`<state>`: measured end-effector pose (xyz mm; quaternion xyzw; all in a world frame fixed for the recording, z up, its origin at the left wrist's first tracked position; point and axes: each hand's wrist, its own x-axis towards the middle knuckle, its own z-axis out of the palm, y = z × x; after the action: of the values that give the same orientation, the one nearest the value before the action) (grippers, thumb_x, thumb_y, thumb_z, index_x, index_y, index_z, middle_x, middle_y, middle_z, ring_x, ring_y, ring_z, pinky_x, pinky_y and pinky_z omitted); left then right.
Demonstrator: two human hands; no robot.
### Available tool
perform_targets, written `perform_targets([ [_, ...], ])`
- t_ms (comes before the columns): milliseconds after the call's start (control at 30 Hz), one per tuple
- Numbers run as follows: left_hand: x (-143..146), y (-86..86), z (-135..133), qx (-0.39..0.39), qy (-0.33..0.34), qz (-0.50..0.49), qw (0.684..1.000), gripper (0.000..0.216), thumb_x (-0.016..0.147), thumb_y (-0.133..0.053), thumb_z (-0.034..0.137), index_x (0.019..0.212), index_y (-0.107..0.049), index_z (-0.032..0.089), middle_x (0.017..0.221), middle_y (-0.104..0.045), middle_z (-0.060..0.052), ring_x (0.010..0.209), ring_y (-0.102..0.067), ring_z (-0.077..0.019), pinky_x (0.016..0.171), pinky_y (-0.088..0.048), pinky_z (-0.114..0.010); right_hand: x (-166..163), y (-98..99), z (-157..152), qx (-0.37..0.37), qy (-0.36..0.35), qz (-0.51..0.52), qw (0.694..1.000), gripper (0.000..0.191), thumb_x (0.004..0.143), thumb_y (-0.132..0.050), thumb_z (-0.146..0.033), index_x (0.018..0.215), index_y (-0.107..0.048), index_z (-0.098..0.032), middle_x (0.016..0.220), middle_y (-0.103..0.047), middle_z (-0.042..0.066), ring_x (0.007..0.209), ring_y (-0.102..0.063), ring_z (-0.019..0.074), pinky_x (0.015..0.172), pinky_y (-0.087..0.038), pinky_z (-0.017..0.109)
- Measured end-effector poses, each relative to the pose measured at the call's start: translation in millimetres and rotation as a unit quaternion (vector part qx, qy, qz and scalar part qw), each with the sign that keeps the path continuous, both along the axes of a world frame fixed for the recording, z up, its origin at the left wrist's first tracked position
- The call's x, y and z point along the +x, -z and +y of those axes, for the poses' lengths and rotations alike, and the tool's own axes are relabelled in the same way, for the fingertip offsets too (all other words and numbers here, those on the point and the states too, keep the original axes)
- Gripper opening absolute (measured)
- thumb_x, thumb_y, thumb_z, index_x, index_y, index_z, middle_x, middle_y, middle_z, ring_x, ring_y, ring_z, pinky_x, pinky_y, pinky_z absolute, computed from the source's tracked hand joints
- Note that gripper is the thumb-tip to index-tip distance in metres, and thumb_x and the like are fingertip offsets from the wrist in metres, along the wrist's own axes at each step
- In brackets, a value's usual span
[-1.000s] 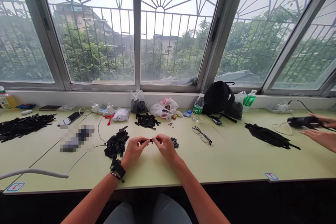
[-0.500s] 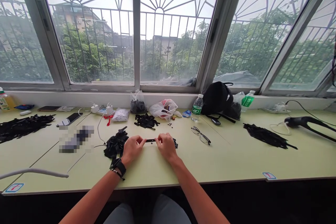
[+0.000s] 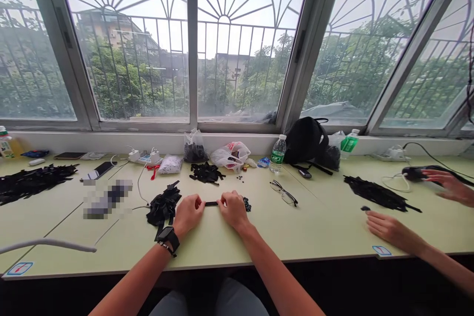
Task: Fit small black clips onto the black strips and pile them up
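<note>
Two bare arms reached over the front edge of a long, pale green desk (image 3: 314, 232) set beneath barred windows. About midway between the desk's front and back edges, a short black strip (image 3: 211, 203) ran straight and level from one hand to the other. The left hand (image 3: 189, 211), with a dark watch (image 3: 169, 238) on its wrist, held one end in a narrow pinch. The right hand (image 3: 233, 207) pinched the opposite end, its fingers drawn close together. Whether the strip touched the desk could not be told.

Just beside the left hand, on its outer side, lay a loose heap of black strips (image 3: 163, 206). A cluster of small dark pieces (image 3: 247, 204) sat just beside the right hand, partly hidden by it. Farther back lay a smaller black heap (image 3: 206, 172), in front of a clear bag (image 3: 195, 147) of black items and a crumpled white bag (image 3: 230, 155) near the back edge. Eyeglasses (image 3: 284, 192) rested to the right, with a water bottle (image 3: 277, 154) and a black backpack (image 3: 306, 139) behind them by the back edge. Farther right, a co-worker (image 3: 394, 231) reached in over the front edge, near a long black bundle (image 3: 375, 192).
</note>
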<state>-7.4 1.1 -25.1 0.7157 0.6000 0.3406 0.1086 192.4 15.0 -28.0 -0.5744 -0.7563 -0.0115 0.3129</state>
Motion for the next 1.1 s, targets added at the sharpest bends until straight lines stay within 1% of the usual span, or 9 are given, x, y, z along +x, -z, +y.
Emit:
perform_targets([
  [300,3,-1.4,-1,0.0,-0.004,0.012,1.0,0.018,0.09,-0.062,0.03,0.075,-0.06,0.02,0.075,-0.067,-0.001,0.067,-0.058,-0.0158,0.059,-0.03,-0.027,0,0.1,-1,0.001,0.01,-0.008,1.0,0.023,0.092,-0.067,-0.025,0.071,-0.062,-0.02,0.077,-0.07,0.003,0.089,-0.06,0.0217,0.081,-0.034,0.033],
  [433,1,-3.9,-5,-0.001,0.002,0.01,1.0,0.001,0.085,-0.063,0.022,0.086,-0.063,0.021,0.079,-0.067,0.0,0.072,-0.06,-0.0174,0.061,-0.034,-0.027,1,0.0,0,-0.001,0.028,-0.017,0.999,0.024,0.092,-0.07,-0.031,0.072,-0.063,-0.021,0.079,-0.07,0.003,0.09,-0.059,0.0221,0.081,-0.033,0.033],
  [500,-1,-6.0,-8,0.015,0.031,0.004,0.999,0.014,0.082,-0.062,0.017,0.094,-0.064,0.022,0.087,-0.069,-0.001,0.081,-0.062,-0.0196,0.068,-0.04,-0.028,1,-0.2,0,-0.001,0.044,-0.022,0.999,0.026,0.09,-0.073,-0.037,0.072,-0.063,-0.021,0.081,-0.07,0.003,0.091,-0.058,0.0229,0.081,-0.033,0.034],
  [600,-2,-10.3,-14,0.05,0.117,-0.005,0.992,0.028,0.079,-0.06,0.012,0.105,-0.065,0.023,0.103,-0.07,-0.003,0.098,-0.06,-0.024,0.086,-0.046,-0.034,2,-0.7,-1,0.003,0.064,-0.031,0.997,0.031,0.088,-0.074,-0.045,0.073,-0.063,-0.021,0.084,-0.07,0.004,0.092,-0.056,0.0244,0.082,-0.032,0.035],
  [700,-2,-14.4,-19,0.061,0.184,-0.003,0.981,0.041,0.078,-0.061,0.011,0.116,-0.065,0.027,0.116,-0.069,-0.003,0.112,-0.057,-0.0262,0.102,-0.043,-0.039,2,-0.8,-1,0.011,0.072,-0.039,0.997,0.035,0.089,-0.072,-0.051,0.074,-0.062,-0.021,0.086,-0.07,0.006,0.094,-0.056,0.0256,0.083,-0.032,0.036],
  [800,-1,-15.9,-22,0.061,0.231,-0.001,0.971,0.055,0.077,-0.061,0.01,0.127,-0.062,0.031,0.127,-0.066,-0.002,0.122,-0.052,-0.0273,0.11,-0.04,-0.041,1,-0.2,0,0.021,0.079,-0.048,0.995,0.039,0.092,-0.068,-0.055,0.074,-0.062,-0.021,0.087,-0.07,0.007,0.095,-0.055,0.0265,0.084,-0.031,0.038],
  [967,-3,-15.0,-22,0.047,0.255,0.034,0.965,0.065,0.078,-0.061,0.014,0.14,-0.056,0.034,0.136,-0.063,-0.002,0.127,-0.048,-0.0292,0.112,-0.038,-0.044,0,0.7,1,0.024,0.1,-0.067,0.992,0.04,0.092,-0.068,-0.054,0.073,-0.06,-0.02,0.086,-0.069,0.009,0.096,-0.055,0.0275,0.083,-0.03,0.039],
  [1033,-3,-14.9,-23,0.042,0.255,0.05,0.965,0.069,0.078,-0.06,0.014,0.144,-0.053,0.036,0.14,-0.061,0.0,0.128,-0.047,-0.0295,0.113,-0.036,-0.045,0,-0.3,1,0.027,0.107,-0.063,0.992,0.037,0.093,-0.068,-0.051,0.074,-0.06,-0.02,0.085,-0.07,0.009,0.096,-0.055,0.0277,0.083,-0.029,0.039],
  [1100,-3,-15.0,-24,0.034,0.249,0.065,0.966,0.072,0.079,-0.06,0.014,0.147,-0.05,0.037,0.139,-0.063,0.0,0.129,-0.046,-0.03,0.113,-0.035,-0.046,0,-2.5,0,0.035,0.114,-0.048,0.992,0.031,0.095,-0.067,-0.045,0.077,-0.06,-0.02,0.085,-0.07,0.008,0.095,-0.055,0.0273,0.082,-0.029,0.038],
])
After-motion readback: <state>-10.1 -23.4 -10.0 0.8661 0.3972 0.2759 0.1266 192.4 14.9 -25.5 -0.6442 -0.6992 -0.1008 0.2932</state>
